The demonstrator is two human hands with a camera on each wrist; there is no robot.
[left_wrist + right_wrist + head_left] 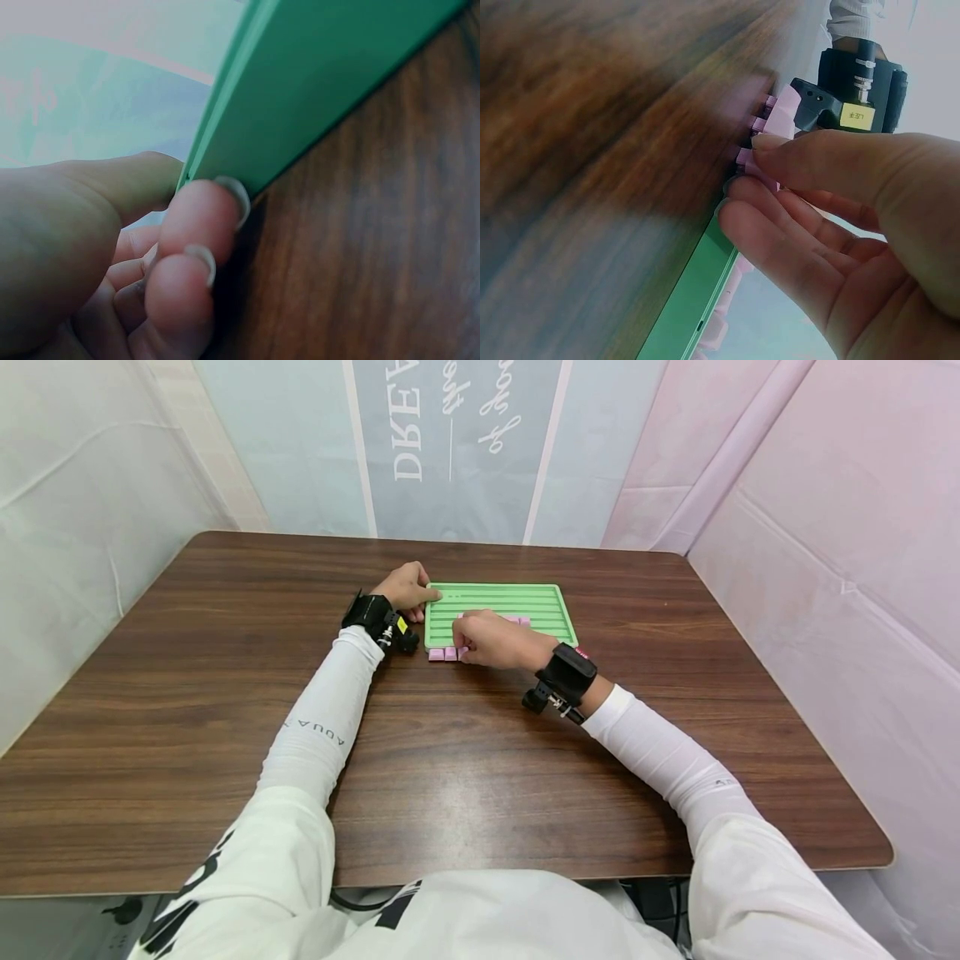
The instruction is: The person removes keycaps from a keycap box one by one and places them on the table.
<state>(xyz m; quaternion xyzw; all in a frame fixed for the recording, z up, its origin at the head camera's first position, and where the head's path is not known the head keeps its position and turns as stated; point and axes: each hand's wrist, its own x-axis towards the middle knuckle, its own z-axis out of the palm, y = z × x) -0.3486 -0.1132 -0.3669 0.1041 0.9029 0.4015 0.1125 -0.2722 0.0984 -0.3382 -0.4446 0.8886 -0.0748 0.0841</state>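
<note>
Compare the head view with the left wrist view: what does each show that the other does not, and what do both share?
Only the head view shows the right hand, the pink pieces, the ridged top of the green tray and the white sleeves.

Only the left wrist view shows the tray's flat outer side wall close up, and the nails of two fingers beside it plainly.

Both share the left hand at the tray's edge, part of the tray itself, the brown table and the pale backdrop.
</note>
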